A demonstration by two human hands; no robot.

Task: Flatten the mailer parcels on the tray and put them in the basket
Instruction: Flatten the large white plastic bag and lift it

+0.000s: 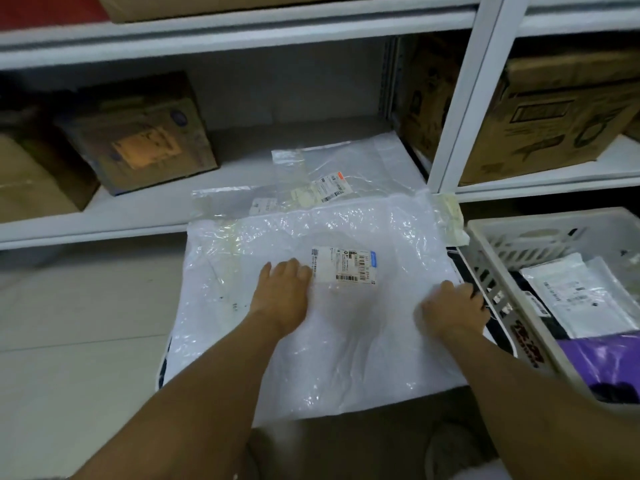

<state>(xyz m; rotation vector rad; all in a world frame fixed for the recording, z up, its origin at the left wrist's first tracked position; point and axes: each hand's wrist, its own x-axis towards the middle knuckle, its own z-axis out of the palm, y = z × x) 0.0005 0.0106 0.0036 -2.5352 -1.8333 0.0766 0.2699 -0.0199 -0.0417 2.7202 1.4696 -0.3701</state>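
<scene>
Right now both hands are down on the big white mailer parcel (311, 323), which lies across the dark tray (465, 271), only the tray's edge peeking out at the right. Left hand (282, 296) lies flat near the middle, fingers straight and spread, pressing just beside the shipping label (344, 264). Right hand (452, 308) is at the parcel's right edge, fingers curled over it; its grip pinches the plastic there, though the fingertips are partly hidden. Just to the right sits the pale slotted basket (491, 244), already holding white parcels and a purple one (602, 355). Behind, more clear mailers (346, 168) lie on the white shelf (138, 209), among cardboard boxes (138, 140).
</scene>
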